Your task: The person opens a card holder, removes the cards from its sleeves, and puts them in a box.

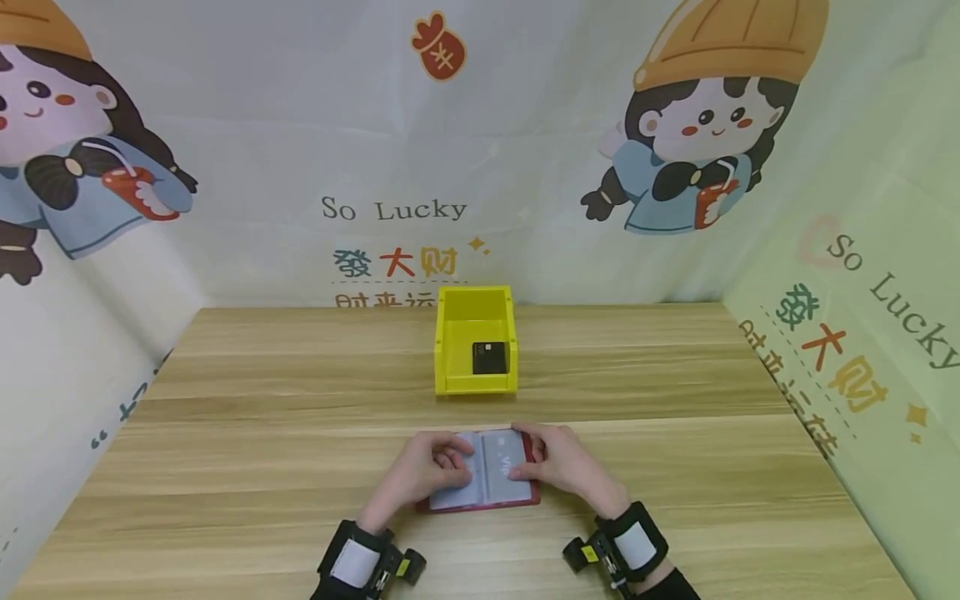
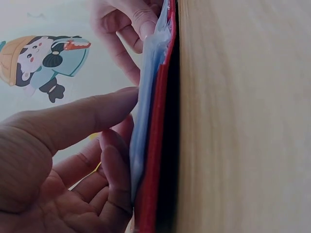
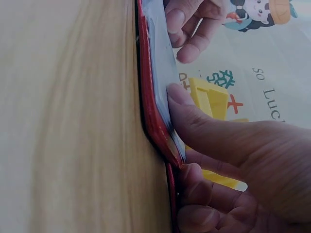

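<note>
A red card holder (image 1: pixel 498 504) lies open on the wooden table, its clear plastic sleeves (image 2: pixel 146 102) facing up. A pale card (image 1: pixel 501 467) with lettering shows in the right-hand page. My left hand (image 1: pixel 431 468) rests on the left page, thumb touching the sleeves and fingers loosely bent. At the right edge, my right hand (image 1: pixel 562 463) grips the holder, its thumb (image 3: pixel 181 97) on the page and other fingers curled by the cover's edge. The right fingertips are partly hidden in the head view.
Beyond the holder stands a yellow bin (image 1: pixel 476 385) with a flat black item (image 1: pixel 490 357) inside. Printed fabric walls (image 1: pixel 525 150) border the table (image 1: pixel 247 433) at the back and sides. Each wrist wears a strapped camera.
</note>
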The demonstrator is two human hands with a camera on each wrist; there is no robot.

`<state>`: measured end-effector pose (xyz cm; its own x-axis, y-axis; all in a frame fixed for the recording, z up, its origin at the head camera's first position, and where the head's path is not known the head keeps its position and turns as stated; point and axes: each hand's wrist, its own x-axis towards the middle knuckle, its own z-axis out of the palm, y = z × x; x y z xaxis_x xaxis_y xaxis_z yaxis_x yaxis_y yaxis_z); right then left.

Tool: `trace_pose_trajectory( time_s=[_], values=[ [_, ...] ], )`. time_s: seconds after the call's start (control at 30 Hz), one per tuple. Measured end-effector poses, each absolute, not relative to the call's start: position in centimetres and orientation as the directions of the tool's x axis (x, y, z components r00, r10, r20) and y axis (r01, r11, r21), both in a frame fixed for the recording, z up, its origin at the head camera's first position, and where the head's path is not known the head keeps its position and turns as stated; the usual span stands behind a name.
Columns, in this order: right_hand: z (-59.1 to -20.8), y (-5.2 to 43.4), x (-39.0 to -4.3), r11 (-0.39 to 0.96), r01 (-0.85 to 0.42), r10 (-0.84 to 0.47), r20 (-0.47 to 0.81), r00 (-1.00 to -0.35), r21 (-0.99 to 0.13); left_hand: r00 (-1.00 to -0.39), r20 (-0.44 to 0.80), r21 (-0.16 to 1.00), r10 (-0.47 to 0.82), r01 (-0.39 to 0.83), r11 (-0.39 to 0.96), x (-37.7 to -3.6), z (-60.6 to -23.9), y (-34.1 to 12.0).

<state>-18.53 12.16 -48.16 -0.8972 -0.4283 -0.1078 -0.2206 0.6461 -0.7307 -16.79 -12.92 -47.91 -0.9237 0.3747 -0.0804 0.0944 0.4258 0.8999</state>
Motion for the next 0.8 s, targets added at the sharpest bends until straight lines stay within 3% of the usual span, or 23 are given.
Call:
trace_pose_trajectory(
  time_s=[0.37, 0.8],
  values=[
    [-48.42, 12.17, -18.79, 0.645, -0.235, -0.418, -0.079, -0.905, -0.727, -0.926, -0.097, 0.901, 0.366, 0.075, 0.427, -16.85, -47.73, -12.97],
    [-48.48, 11.7, -18.27, 0.536, -0.12, -0.313, -0.064, -0.948, -0.836, -0.927, -0.084, 0.892, 0.365, 0.093, 0.442, -16.75, -47.89, -12.89]
  ],
)
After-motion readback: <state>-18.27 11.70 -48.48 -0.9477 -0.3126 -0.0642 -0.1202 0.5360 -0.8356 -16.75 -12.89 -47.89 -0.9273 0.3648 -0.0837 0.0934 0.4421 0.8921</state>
